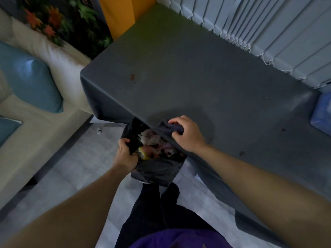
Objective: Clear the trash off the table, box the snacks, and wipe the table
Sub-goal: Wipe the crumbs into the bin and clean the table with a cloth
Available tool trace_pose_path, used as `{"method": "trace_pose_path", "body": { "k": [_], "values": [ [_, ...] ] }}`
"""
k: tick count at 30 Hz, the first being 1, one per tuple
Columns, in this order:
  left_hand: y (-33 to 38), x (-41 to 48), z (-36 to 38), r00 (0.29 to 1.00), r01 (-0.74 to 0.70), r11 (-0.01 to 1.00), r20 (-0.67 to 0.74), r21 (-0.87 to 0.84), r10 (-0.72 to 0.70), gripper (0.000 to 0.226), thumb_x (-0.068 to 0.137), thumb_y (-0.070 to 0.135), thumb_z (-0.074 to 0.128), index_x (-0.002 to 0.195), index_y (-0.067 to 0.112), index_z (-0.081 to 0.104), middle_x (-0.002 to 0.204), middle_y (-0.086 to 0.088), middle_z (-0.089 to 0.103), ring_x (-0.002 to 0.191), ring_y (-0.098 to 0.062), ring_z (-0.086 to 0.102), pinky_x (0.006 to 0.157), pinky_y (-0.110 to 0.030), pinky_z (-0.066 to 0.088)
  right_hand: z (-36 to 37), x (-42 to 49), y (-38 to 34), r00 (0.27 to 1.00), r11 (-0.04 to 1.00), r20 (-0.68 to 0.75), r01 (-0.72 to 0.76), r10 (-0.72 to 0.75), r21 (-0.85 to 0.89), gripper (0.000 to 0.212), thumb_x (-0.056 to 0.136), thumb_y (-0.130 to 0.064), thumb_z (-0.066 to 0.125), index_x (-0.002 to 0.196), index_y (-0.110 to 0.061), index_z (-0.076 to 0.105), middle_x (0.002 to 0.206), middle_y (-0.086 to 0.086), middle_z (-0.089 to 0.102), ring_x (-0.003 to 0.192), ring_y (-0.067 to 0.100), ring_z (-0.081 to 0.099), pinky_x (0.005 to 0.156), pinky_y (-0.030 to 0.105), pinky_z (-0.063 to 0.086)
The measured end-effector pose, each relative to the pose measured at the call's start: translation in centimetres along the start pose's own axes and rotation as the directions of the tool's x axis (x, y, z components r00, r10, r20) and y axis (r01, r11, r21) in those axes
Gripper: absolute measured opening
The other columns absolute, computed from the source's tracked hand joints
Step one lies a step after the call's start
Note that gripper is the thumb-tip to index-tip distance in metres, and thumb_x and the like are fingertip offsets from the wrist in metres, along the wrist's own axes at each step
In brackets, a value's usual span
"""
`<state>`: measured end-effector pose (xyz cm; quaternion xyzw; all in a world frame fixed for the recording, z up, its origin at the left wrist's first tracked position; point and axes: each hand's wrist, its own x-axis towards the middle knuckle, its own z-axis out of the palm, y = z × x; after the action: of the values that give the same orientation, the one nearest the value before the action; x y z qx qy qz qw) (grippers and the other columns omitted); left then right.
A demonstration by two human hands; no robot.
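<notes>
A black trash bag point(157, 169) lines a bin held just under the table's near edge. Crumpled wrappers and tissue point(154, 144) fill it. My left hand point(125, 154) grips the bag's left rim. My right hand point(186, 134) grips a dark cloth point(166, 128) bunched at the edge of the grey-covered table point(188, 83), right above the bag's opening. A small brown stain point(132, 76) shows on the far left of the tabletop, and darker specks point(241, 153) lie near its front right.
A beige sofa point(43, 122) with blue cushions point(30, 79) stands to the left. Vertical blinds point(268, 33) run along the table's far side. A blue plastic object point(322, 113) sits at the table's right end. A small scrap point(99, 130) lies on the floor.
</notes>
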<state>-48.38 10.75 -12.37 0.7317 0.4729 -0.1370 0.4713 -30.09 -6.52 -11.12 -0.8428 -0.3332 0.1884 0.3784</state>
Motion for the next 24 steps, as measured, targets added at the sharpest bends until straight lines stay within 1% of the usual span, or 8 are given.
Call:
{"method": "trace_pose_path", "body": {
  "k": [3, 6, 12, 14, 16, 18, 21, 24],
  "values": [
    [-0.6, -0.3, 0.3, 1.0, 0.015, 1.0, 0.0, -0.016, -0.015, 0.058, 0.084, -0.003, 0.05, 0.119, 0.035, 0.024, 0.116, -0.015, 0.048, 0.098, -0.043, 0.061, 0.078, -0.059, 0.058, -1.3, 0.3, 0.7, 0.987, 0.996, -0.154, -0.064, 0.054, -0.059, 0.029, 0.08, -0.01, 0.061, 0.108, -0.018, 0.066, 0.105, -0.002, 0.058, 0.102, 0.016, 0.054, 0.086, 0.022, 0.041],
    [-1.2, -0.7, 0.6, 1.0, 0.02, 0.999, -0.005, -0.04, -0.02, 0.057, 0.085, -0.003, 0.05, 0.122, 0.033, 0.025, 0.115, -0.014, 0.046, 0.096, -0.044, 0.061, 0.075, -0.061, 0.058, -1.8, -0.4, 1.9, 0.973, 0.97, -0.166, -0.189, 0.163, -0.152, 0.032, 0.084, -0.01, 0.06, 0.115, -0.017, 0.062, 0.115, 0.001, 0.055, 0.111, 0.02, 0.05, 0.089, 0.021, 0.038],
    [-2.0, -1.4, 0.9, 0.998, 0.067, 0.995, 0.001, -0.072, -0.067, 0.058, 0.085, -0.003, 0.049, 0.12, 0.036, 0.024, 0.108, -0.009, 0.048, 0.097, -0.043, 0.062, 0.078, -0.06, 0.057, -0.7, -2.1, 0.9, 0.997, 0.997, 0.064, -0.046, 0.049, -0.059, 0.032, 0.08, -0.015, 0.06, 0.111, -0.022, 0.063, 0.106, -0.006, 0.056, 0.103, 0.015, 0.055, 0.088, 0.029, 0.047],
    [-2.1, -1.7, 1.0, 0.997, 0.079, 0.994, 0.007, -0.082, -0.079, 0.059, 0.085, -0.004, 0.049, 0.121, 0.036, 0.024, 0.106, -0.007, 0.048, 0.096, -0.042, 0.062, 0.076, -0.059, 0.058, -1.1, -1.9, 1.0, 0.997, 0.997, -0.053, -0.052, 0.049, -0.059, 0.031, 0.08, -0.012, 0.06, 0.109, -0.021, 0.063, 0.106, -0.005, 0.057, 0.104, 0.016, 0.055, 0.089, 0.03, 0.048],
    [-2.2, -1.8, 0.9, 0.996, 0.087, 0.992, 0.01, -0.089, -0.087, 0.059, 0.085, -0.004, 0.048, 0.119, 0.038, 0.024, 0.111, -0.011, 0.049, 0.097, -0.042, 0.062, 0.075, -0.059, 0.059, -1.4, -1.4, 1.5, 0.959, 0.983, -0.251, -0.16, 0.133, -0.09, 0.034, 0.08, -0.009, 0.058, 0.112, -0.018, 0.063, 0.112, 0.001, 0.058, 0.108, 0.021, 0.053, 0.091, 0.034, 0.047],
    [-2.2, -1.9, 0.7, 0.997, 0.081, 0.993, 0.008, -0.088, -0.081, 0.059, 0.085, -0.004, 0.048, 0.119, 0.038, 0.024, 0.114, -0.012, 0.048, 0.098, -0.043, 0.062, 0.075, -0.059, 0.059, -1.4, -1.2, 1.6, 0.931, 0.963, -0.302, -0.247, 0.205, -0.109, 0.036, 0.081, -0.008, 0.058, 0.116, -0.016, 0.063, 0.116, 0.005, 0.057, 0.111, 0.026, 0.052, 0.092, 0.035, 0.046],
    [-2.1, -1.6, 0.5, 0.997, 0.073, 0.994, 0.006, -0.083, -0.072, 0.059, 0.086, -0.005, 0.048, 0.125, 0.032, 0.025, 0.112, -0.011, 0.047, 0.098, -0.043, 0.061, 0.075, -0.06, 0.058, -0.1, -2.0, 0.8, 0.981, 0.971, -0.132, -0.163, 0.14, -0.175, 0.04, 0.081, -0.014, 0.063, 0.121, -0.018, 0.062, 0.118, 0.001, 0.056, 0.111, 0.021, 0.052, 0.091, 0.031, 0.046],
    [-1.7, -1.3, 0.4, 0.998, 0.058, 0.996, -0.006, -0.064, -0.059, 0.057, 0.087, -0.004, 0.049, 0.128, 0.029, 0.025, 0.115, -0.014, 0.047, 0.097, -0.043, 0.061, 0.076, -0.059, 0.058, 0.6, -2.9, -0.5, 0.993, 0.995, 0.118, -0.019, 0.03, -0.094, 0.037, 0.081, -0.019, 0.065, 0.118, -0.021, 0.065, 0.111, -0.005, 0.058, 0.101, 0.014, 0.057, 0.086, 0.031, 0.049]
  ]
}}
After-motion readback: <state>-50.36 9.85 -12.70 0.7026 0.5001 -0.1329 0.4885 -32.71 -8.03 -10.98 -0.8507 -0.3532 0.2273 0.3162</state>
